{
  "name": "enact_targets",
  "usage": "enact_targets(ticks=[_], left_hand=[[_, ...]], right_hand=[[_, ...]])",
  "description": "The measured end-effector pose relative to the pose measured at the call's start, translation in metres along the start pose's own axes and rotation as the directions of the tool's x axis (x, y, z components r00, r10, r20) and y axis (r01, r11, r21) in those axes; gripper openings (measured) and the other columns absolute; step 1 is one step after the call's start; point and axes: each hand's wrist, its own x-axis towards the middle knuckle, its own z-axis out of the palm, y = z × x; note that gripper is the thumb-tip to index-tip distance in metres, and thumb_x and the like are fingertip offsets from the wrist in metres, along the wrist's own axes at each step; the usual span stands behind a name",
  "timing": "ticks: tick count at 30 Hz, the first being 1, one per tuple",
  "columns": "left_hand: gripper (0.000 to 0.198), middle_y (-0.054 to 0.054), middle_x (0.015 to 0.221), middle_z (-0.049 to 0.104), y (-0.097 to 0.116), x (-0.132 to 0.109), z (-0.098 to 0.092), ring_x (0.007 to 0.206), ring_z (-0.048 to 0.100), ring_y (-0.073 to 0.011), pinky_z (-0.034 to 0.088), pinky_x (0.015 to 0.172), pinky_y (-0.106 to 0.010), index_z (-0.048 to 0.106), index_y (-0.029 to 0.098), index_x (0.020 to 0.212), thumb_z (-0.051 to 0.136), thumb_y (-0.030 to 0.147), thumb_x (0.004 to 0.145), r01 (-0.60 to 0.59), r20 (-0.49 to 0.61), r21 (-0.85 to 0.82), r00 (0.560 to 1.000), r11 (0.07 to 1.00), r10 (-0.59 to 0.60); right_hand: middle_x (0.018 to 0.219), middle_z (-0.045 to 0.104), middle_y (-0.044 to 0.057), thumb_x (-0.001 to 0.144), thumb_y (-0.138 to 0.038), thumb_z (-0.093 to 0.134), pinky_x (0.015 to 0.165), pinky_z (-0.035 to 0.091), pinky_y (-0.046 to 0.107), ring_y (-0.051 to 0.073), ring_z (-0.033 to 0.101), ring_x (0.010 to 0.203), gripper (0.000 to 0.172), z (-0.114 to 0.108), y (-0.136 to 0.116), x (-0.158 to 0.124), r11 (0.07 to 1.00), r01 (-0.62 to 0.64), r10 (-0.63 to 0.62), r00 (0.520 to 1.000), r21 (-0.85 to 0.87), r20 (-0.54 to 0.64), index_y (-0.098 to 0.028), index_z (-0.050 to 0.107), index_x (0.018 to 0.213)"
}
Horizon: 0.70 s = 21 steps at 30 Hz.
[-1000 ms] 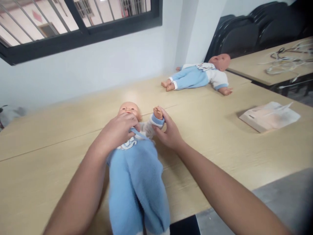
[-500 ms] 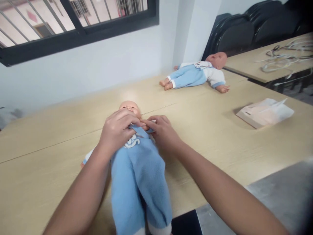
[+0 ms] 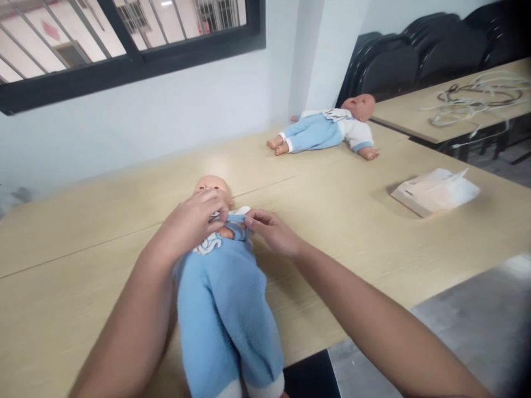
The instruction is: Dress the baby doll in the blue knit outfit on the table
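Observation:
A baby doll (image 3: 226, 287) in blue overalls and a white top lies on its back, head away from me, with its legs towards me. My left hand (image 3: 197, 218) is closed over its upper chest, thumb and fingers pinching one end of a blue overall strap (image 3: 236, 218). The other end of this strap is pinched between the thumb and fingers of my right hand (image 3: 269, 229), and the strap is stretched between them. Just below it show the doll's small hand (image 3: 226, 232) and a blue cuff. My left hand hides the lower part of the doll's face.
The doll lies on a light wooden table (image 3: 332, 243). A second doll (image 3: 323, 130) in similar clothes lies at the back by the wall. To the right is a tissue pack (image 3: 435, 190). Tangled cables (image 3: 477, 99) rest on another table, before stacked black chairs (image 3: 390, 66).
My hands have drawn slightly apart, and the blue strap is now lifted and stretched between them. The doll's small hand now shows beneath it. The camera view has shifted slightly.

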Motion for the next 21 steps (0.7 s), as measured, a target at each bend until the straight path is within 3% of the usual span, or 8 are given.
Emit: enact_targets(ticks=[4,9,13,17,19,21], left_hand=[[0.018,-0.003,0.095,0.069,-0.002,-0.015,-0.011,0.097,0.064,-0.0217,0.049,0.085,-0.033,0.074,0.027,0.085,0.061,0.030,0.095,0.066,0.128,-0.051,0.990,0.996,-0.059],[0.016,-0.002,0.099,0.074,0.009,-0.031,-0.016,0.096,0.066,-0.0243,0.047,0.077,-0.033,0.079,0.032,0.083,0.065,0.026,0.086,0.299,0.104,0.083,0.946,0.951,-0.307],[0.017,-0.004,0.108,0.073,0.025,-0.033,-0.023,0.100,0.067,-0.0278,0.049,0.081,-0.036,0.081,0.034,0.091,0.065,0.032,0.086,0.397,0.140,0.229,0.890,0.889,-0.434],[0.027,-0.005,0.102,0.075,0.025,-0.034,-0.025,0.096,0.069,-0.0302,0.049,0.079,-0.037,0.080,0.037,0.109,0.068,0.044,0.086,0.398,0.198,0.274,0.868,0.876,-0.456],[0.028,-0.004,0.106,0.076,0.023,-0.033,-0.023,0.097,0.070,-0.0297,0.049,0.080,-0.037,0.078,0.035,0.108,0.069,0.050,0.086,0.355,0.261,0.225,0.875,0.907,-0.407],[0.042,-0.006,0.114,0.076,0.024,-0.031,-0.021,0.100,0.070,-0.0306,0.050,0.080,-0.037,0.074,0.030,0.112,0.073,0.059,0.081,0.340,0.240,0.180,0.895,0.923,-0.376]], right_hand=[[0.084,0.061,0.000,0.096,-0.054,0.062,0.081,0.044,0.032,0.016,0.055,0.082,0.037,-0.001,-0.004,-0.001,0.998,-0.063,0.063,0.998,-0.023,-0.003,-0.020,0.065,0.083],[0.083,0.060,0.000,0.097,-0.053,0.060,0.078,0.043,0.030,0.015,0.054,0.080,0.037,0.001,-0.002,-0.002,0.995,-0.055,0.055,0.998,-0.085,0.001,-0.019,0.064,0.081],[0.083,0.059,0.000,0.098,-0.050,0.059,0.076,0.042,0.030,0.015,0.053,0.079,0.035,0.003,0.003,-0.002,0.992,-0.072,0.069,0.997,-0.106,-0.039,-0.019,0.064,0.084],[0.083,0.058,0.000,0.099,-0.046,0.055,0.078,0.043,0.031,0.016,0.053,0.081,0.031,0.005,0.005,-0.003,0.993,-0.071,0.057,0.987,-0.089,-0.151,-0.020,0.063,0.084],[0.083,0.058,0.000,0.099,-0.046,0.054,0.080,0.043,0.031,0.016,0.053,0.082,0.031,0.006,0.005,-0.003,0.996,-0.065,0.053,0.985,-0.068,-0.164,-0.020,0.062,0.084],[0.084,0.059,0.000,0.098,-0.048,0.056,0.082,0.043,0.032,0.016,0.053,0.083,0.031,0.007,0.006,-0.003,0.998,-0.053,0.047,0.986,-0.033,-0.160,-0.021,0.062,0.084]])
